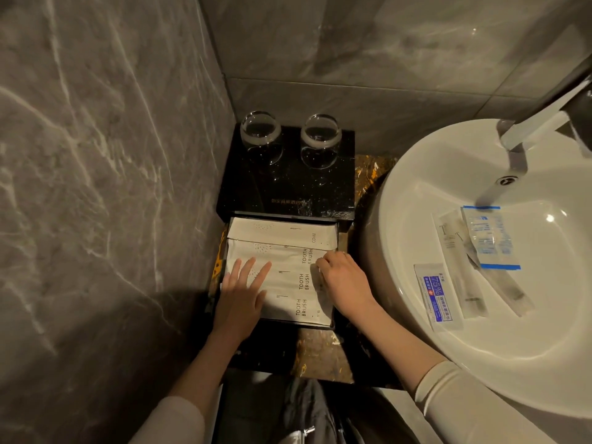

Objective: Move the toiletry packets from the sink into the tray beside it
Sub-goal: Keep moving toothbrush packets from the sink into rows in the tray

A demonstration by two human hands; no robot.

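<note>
Four toiletry packets lie in the white sink (416, 200), on the slope of the basin nearest its left rim: a blue-printed wipe sachet (434, 296) closest to the front edge, two long clear sleeves (461, 267) crossing each other in the middle, and a blue-banded sachet (490, 238) farthest back, just below the chrome faucet (525, 136). None of these is in hand, so the larger part of the job appears to remain.

In the black tray (333, 325), to the left of the sink on the counter, cream paper packets already sit in overlapping rows: a comb packet (282, 230) at the back edge and toothbrush packets (288, 280) filling the rest toward the front. Whether any of them came out of the sink cannot be told.

The person's left hand (242, 299) lies flat, fingers straight and spread, on the left half of the toothbrush packets. The right hand (344, 283) rests at the tray's right edge with fingers curled down onto the packet ends; whether it pinches one or only presses is not clear. The likely step is squaring up the stack before reaching back to the basin.

Behind the tray, a glossy black stand (288, 187) in the counter's back corner carries two upturned drinking glasses (261, 136), beneath grey marble wall tiles (96, 139).
</note>
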